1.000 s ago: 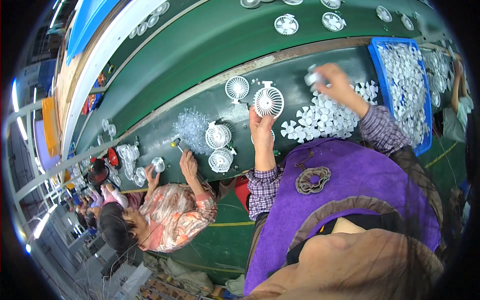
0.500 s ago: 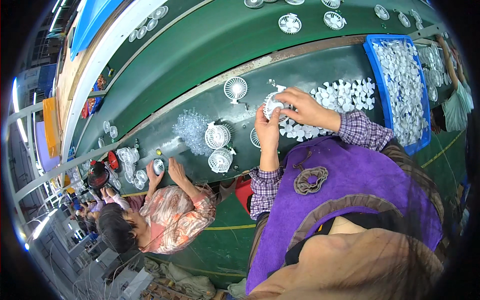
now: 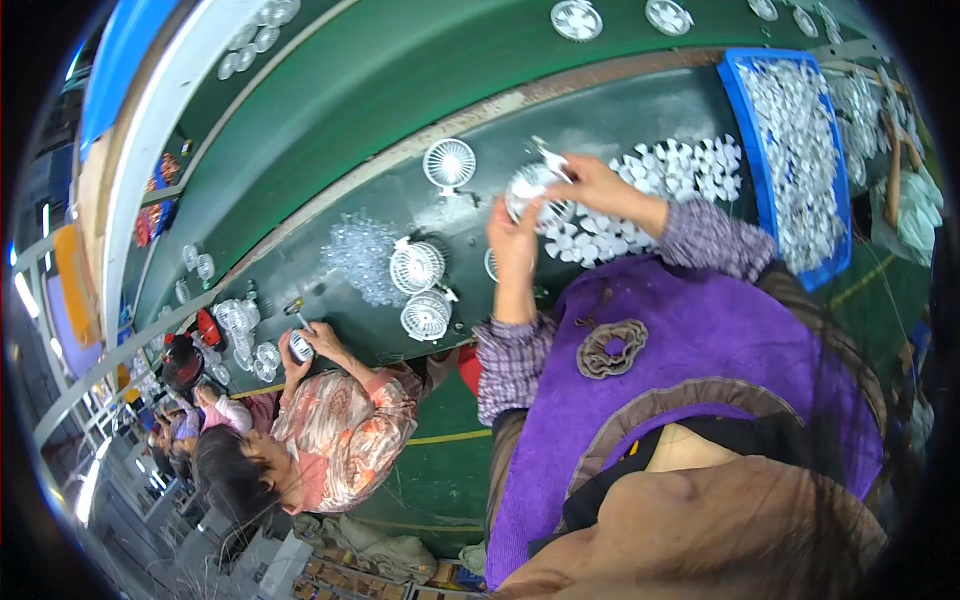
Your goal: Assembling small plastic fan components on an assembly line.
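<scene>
My left hand (image 3: pixel 514 238) grips the near left side of a small white fan head (image 3: pixel 530 186) with a round slatted cage. On the fan's right, my right hand (image 3: pixel 598 190) has its fingers bent against the rim. Both hands hold it just above the dark green work surface, and motion blurs it somewhat. Beside my right hand lies a spread pile of white fan blades (image 3: pixel 688 165). Another white fan cage (image 3: pixel 449 163) rests flat to the left. Partly behind my left forearm, one more cage (image 3: pixel 491 264) shows only its edge.
A blue tray (image 3: pixel 757 150) full of white blades stands at the right. Left are stacked cages (image 3: pixel 416 266) and a heap of clear plastic pieces (image 3: pixel 358 258). A co-worker (image 3: pixel 345 430) handles a fan part farther left. A green conveyor belt (image 3: pixel 400 120) runs along the far side.
The view has shifted, so the scene sits slightly left and lower parts differ. My right hand has moved to the fan's rim from over its face. The co-worker's hands have come together around their part.
</scene>
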A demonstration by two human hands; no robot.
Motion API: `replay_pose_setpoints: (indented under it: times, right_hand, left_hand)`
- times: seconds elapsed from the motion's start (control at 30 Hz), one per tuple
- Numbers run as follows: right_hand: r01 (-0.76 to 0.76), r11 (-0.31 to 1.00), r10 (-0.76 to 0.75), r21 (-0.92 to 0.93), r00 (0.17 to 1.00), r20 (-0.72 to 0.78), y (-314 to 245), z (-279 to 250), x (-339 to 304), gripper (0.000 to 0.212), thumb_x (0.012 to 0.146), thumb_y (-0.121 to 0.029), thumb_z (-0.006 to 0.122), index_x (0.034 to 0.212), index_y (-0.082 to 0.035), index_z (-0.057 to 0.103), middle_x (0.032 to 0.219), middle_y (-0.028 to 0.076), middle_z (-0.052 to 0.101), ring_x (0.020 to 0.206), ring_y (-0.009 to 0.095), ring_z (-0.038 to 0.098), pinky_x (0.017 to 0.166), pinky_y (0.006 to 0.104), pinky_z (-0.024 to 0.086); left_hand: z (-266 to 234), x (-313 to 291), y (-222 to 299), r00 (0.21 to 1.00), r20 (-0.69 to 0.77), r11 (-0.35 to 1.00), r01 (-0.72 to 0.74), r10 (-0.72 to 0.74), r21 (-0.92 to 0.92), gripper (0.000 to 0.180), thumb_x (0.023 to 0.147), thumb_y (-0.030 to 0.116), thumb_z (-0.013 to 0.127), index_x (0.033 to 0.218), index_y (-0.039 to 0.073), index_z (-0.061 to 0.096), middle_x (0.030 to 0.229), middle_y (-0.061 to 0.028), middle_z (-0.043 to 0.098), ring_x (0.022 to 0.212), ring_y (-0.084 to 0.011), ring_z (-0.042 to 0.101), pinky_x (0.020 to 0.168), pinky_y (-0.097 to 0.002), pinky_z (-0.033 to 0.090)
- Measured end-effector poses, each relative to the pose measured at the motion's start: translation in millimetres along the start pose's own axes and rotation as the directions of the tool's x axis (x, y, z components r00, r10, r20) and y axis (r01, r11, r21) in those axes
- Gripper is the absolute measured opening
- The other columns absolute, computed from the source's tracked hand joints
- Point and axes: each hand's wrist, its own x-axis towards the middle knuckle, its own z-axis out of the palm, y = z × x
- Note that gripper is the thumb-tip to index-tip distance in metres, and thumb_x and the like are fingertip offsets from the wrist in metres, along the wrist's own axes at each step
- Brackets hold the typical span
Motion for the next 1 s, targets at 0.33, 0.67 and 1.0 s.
replay_pose_setpoints:
  times: [0.33,0.67,1.0]
  right_hand:
    - [-0.069,0.834,-0.053,-0.547,0.978,-0.203,21,-104,87,0.038,0.078,-0.031,0.071,0.100,-0.002,0.062,0.089,0.014,0.067,0.083,0.025,0.063,0.072,0.0329,0.050]
    - [-0.151,0.386,-0.147,-0.910,0.964,-0.223,76,-82,-71,0.033,0.072,-0.021,0.067,0.101,-0.006,0.062,0.092,0.014,0.059,0.094,0.033,0.057,0.081,0.0445,0.044]
    - [-0.013,0.542,-0.307,-0.840,0.928,-0.212,40,-68,-73,0.035,0.074,-0.018,0.067,0.105,-0.002,0.060,0.097,0.016,0.059,0.094,0.033,0.056,0.083,0.0421,0.045]
  left_hand:
    - [-97,132,-30,0.790,-0.542,0.829,0.079,0.287,0.554,0.051,0.075,0.023,0.077,0.112,-0.002,0.052,0.089,-0.0108,0.061,0.079,-0.0214,0.059,0.072,-0.0354,0.049]
    - [-97,151,-65,0.891,-0.410,0.932,0.298,-0.195,0.205,0.025,0.083,0.010,0.060,0.106,-0.001,0.058,0.088,-0.0132,0.064,0.078,-0.0220,0.064,0.060,-0.0339,0.053]
    - [-26,18,-30,0.985,0.065,0.932,0.171,-0.159,-0.318,0.058,0.074,-0.011,0.045,0.130,0.003,0.044,0.122,-0.0137,0.055,0.109,-0.0278,0.059,0.084,-0.0448,0.056]
